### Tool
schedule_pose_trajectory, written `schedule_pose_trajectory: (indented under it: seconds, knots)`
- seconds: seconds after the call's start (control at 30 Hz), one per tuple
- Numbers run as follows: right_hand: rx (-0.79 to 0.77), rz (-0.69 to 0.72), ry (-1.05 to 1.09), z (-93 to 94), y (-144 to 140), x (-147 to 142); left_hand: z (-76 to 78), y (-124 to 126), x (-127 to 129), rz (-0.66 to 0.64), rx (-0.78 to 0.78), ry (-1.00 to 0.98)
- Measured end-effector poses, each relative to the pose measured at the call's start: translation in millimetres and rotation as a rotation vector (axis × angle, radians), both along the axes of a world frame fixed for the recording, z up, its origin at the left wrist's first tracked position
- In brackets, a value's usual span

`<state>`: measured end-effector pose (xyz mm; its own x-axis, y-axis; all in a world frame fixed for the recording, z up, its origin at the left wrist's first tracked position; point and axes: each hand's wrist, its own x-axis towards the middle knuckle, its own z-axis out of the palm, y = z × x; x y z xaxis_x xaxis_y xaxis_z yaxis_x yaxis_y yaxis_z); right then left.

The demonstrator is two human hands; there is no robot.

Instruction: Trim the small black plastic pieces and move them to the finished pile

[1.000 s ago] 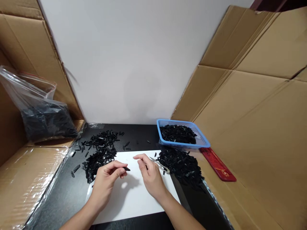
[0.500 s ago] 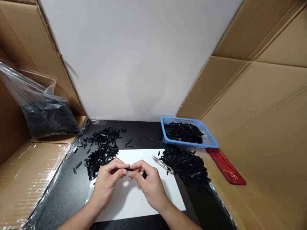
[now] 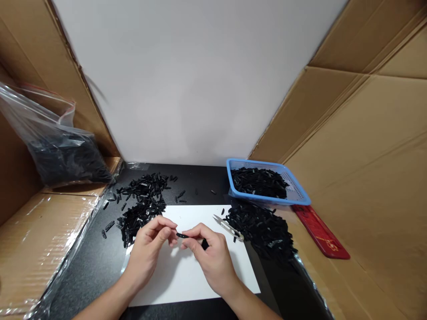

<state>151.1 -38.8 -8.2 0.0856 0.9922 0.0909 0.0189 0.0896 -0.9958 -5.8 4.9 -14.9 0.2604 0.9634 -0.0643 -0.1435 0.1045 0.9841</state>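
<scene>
Between thumb and forefinger, my right hand (image 3: 213, 253) pinches a small, elongated black piece (image 3: 181, 235) with light dots on it. Something dark (image 3: 204, 243) also shows within the curl of that hand; I cannot make out what it is. My left hand (image 3: 150, 246) is at the piece's other end, fingers bent, thumb apart from the forefinger, with nothing seen in its grip. Both hands are above a white sheet (image 3: 187, 280). A pair of thread snips (image 3: 228, 227) lies on the sheet's right edge, blades pointing up and left.
Loose black pieces form a pile (image 3: 143, 211) on the left and another pile (image 3: 262, 229) on the right. A blue basket (image 3: 302, 189) of black pieces stands behind the right pile, near a red flat object (image 3: 323, 233). A clear bag (image 3: 66, 155) leans left. Cardboard walls (image 3: 360, 146) flank the black table.
My left thumb and forefinger have parted from the black piece, which stays in my right hand and now tilts slightly. The whole view has shifted a little.
</scene>
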Motion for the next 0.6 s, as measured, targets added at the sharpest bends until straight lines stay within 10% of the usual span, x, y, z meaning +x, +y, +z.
schedule_pose_trajectory:
  seconds: [0.37,0.6]
  knots:
    - [-0.161,0.122,0.392,-3.8,1.7,-8.8,1.8,-1.3,-1.4,0.047,0.211,0.254]
    - [0.051,-0.062,0.014,-0.3,-2.3,-1.5,9.8,-3.8,-1.7,0.055,0.448,0.441]
